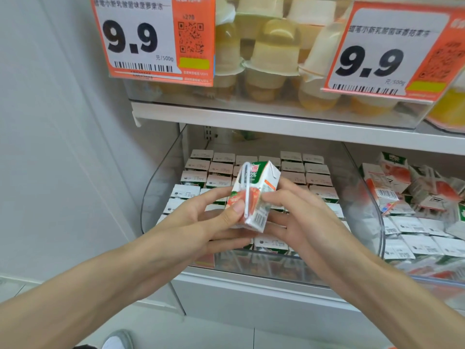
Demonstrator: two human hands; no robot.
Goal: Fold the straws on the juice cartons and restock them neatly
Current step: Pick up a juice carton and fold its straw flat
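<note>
Holding position: one juice carton [254, 195], white and green with a red fruit print, tilted, raised above the front of the clear bin [161, 187] and gripped by both hands.

- Left hand [214, 217]: thumb pressed on the carton's front face just beside the straw, fingers curled underneath it.
- Right hand [297, 210]: fingers wrapped round the carton's right side and back.
- Straw [247, 190]: white, lying along the front face from top to bottom, its upper end curving over the top edge.
- Stocked cartons [294, 170]: standing upright in neat rows inside the clear bin, tops facing up, filling most of it.
- Loose cartons [402, 192]: a jumbled heap in the neighbouring bin to the right, lying at mixed angles.
- Shelf [276, 122]: white, above the bins, carrying a box of jelly cups [271, 54].
- Price tags [151, 39]: orange and white, marked 9.9, one at each end of that box.
- Shoe [118, 340]: grey and white, on the floor at the bottom edge.
</note>
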